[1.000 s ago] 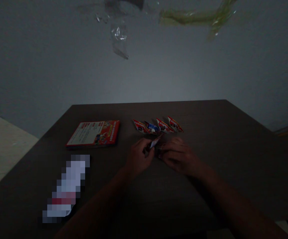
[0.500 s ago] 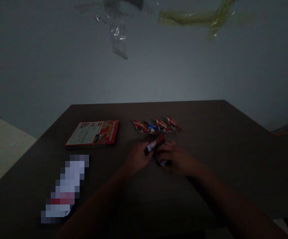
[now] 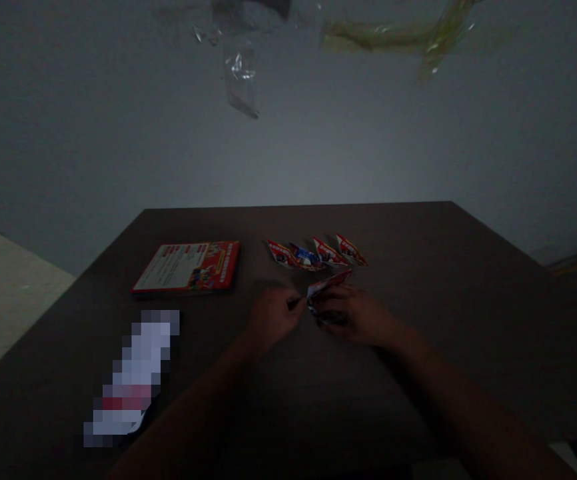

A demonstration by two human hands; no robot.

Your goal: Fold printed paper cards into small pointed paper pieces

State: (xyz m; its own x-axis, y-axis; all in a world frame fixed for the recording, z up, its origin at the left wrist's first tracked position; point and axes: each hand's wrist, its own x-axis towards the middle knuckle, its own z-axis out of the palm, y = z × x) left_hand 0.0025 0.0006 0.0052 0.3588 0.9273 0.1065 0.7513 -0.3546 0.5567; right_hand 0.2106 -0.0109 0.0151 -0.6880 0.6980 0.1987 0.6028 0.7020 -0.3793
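My left hand pinches one end of a creased packet gripped in my right hand, apparently mid-fold, calling for steady pressure, with four packets just beyond.

4 packets blocking straight ahead, booklet barring far left, tabletop open rightward

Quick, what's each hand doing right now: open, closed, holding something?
Left hand: fingers curled; whether it grips anything cannot be told.
Right hand: closed, holding a folded printed piece.
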